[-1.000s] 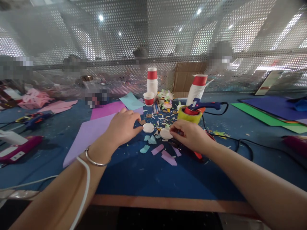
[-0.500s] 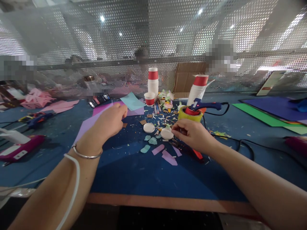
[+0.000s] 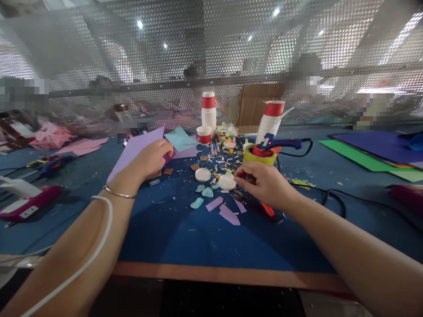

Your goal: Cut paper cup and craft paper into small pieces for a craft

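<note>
My left hand (image 3: 154, 159) is closed on a sheet of purple paper (image 3: 136, 147), which tilts up off the table behind my wrist. My right hand (image 3: 259, 180) is closed, thumb and fingers drawn together at the right edge of a white paper disc (image 3: 227, 182). Whether it grips the disc or only touches it, I cannot tell. A second white disc (image 3: 202, 175) lies to the left. Below them are torn light blue pieces (image 3: 207, 192) and cut purple pieces (image 3: 229, 215). A red-handled tool (image 3: 268, 210) lies partly hidden under my right hand.
A blue glue gun (image 3: 282, 143) rests on a yellow tape roll (image 3: 251, 154), its black cord running right. Stacked paper cups (image 3: 209, 115) and another cup stack (image 3: 269, 121) stand behind. Paper scraps litter the middle. Coloured sheets (image 3: 357, 156) lie right, a power strip (image 3: 31, 204) left.
My left hand has taken hold of the purple sheet and lifted it, so that it now covers most of the phone behind. My right hand stays at the disc.
</note>
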A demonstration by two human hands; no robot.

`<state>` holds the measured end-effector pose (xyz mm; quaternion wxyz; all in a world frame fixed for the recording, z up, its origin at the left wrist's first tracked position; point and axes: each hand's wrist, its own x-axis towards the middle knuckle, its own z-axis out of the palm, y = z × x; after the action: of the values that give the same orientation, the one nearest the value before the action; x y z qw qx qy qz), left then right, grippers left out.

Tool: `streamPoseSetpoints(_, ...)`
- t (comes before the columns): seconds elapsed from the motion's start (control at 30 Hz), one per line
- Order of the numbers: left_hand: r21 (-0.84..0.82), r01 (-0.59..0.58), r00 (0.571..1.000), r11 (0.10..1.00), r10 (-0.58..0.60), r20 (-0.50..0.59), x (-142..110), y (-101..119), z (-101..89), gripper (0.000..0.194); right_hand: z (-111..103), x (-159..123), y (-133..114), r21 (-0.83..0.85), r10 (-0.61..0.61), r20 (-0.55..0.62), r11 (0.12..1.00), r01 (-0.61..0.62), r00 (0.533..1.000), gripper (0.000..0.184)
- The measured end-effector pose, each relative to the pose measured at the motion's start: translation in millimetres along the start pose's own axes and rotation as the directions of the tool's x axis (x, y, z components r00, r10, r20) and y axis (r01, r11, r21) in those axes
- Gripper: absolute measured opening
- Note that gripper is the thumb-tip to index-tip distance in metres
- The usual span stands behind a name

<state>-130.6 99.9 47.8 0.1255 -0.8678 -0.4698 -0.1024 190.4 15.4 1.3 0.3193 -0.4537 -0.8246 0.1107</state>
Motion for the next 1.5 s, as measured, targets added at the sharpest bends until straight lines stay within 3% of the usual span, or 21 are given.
streamPoseSetpoints(0.13, -0.02, -0.055, 0.995, 0.998, 0.057, 0.084, 2.4, -6.1, 11.6, 0.028, -0.8, -0.1, 0.0, 0.014, -0.013, 0.002, 1.0, 0.013, 1.0, 0.011)
streamPoseSetpoints(0.27, 0.0, -0.061, 0.995, 0.998, 0.06, 0.085, 0.2, 0.0, 9.8, 0.028, -2.1, -0.5, 0.4, 0.026, -0.017, 0.004, 1.0, 0.016, 1.0, 0.011)
streamPoseSetpoints(0.43, 0.165, -0.008, 0.989, 0.986, -0.017, 0.148, -8.8, 9.8, 11.7, 0.023, -3.6, -1.1, 2.2, 0.034, -0.01, -0.007, 0.999, 0.01, 1.0, 0.011)
streamPoseSetpoints(0.6, 0.188, 0.038, 0.984, 0.981, -0.07, 0.164, -12.1, 7.1, 17.2, 0.016, -2.6, -0.7, 5.1, 0.038, 0.004, -0.012, 0.999, -0.004, 1.0, 0.012)
streamPoseSetpoints(0.73, 0.158, 0.038, 0.994, 0.987, -0.054, 0.098, -7.0, 9.1, 12.7, 0.011, -1.9, -0.5, 6.6, 0.044, 0.012, -0.022, 0.999, -0.011, 1.0, 0.012)
streamPoseSetpoints(0.87, -0.098, -0.112, 0.992, 0.989, 0.105, -0.071, -1.0, 35.9, 3.1, 0.018, -1.9, -0.6, 5.1, 0.054, 0.023, -0.031, 0.998, -0.022, 0.999, 0.013)
streamPoseSetpoints(1.03, -0.55, -0.201, 0.977, 0.81, 0.124, -0.174, -2.2, 88.6, -1.4, 0.021, -1.1, -0.5, 0.0, 0.082, 0.032, -0.058, 0.996, -0.027, 0.998, 0.011)
streamPoseSetpoints(1.17, -0.881, 0.003, 1.0, 0.473, -0.009, -0.001, -1.7, 109.1, 9.7, 0.023, -0.8, -0.3, -1.8, 0.07, 0.01, -0.049, 0.998, -0.006, 0.999, 0.01)
streamPoseSetpoints(1.27, -0.945, 0.167, 0.985, 0.281, -0.079, 0.151, 0.8, 112.0, 18.8, 0.023, -1.0, -0.1, -1.1, 0.071, 0.01, -0.027, 0.997, -0.008, 1.0, 0.011)
streamPoseSetpoints(1.37, -0.937, 0.243, 0.969, 0.252, -0.095, 0.226, 1.6, 112.2, 21.0, 0.023, -1.7, -0.2, 0.3, 0.079, 0.022, -0.012, 0.997, -0.021, 1.0, 0.012)
streamPoseSetpoints(1.5, -0.917, 0.194, 0.981, 0.348, -0.087, 0.174, -0.8, 113.4, 15.0, 0.021, -4.0, -0.7, 2.7, 0.067, 0.026, -0.013, 0.997, -0.025, 1.0, 0.012)
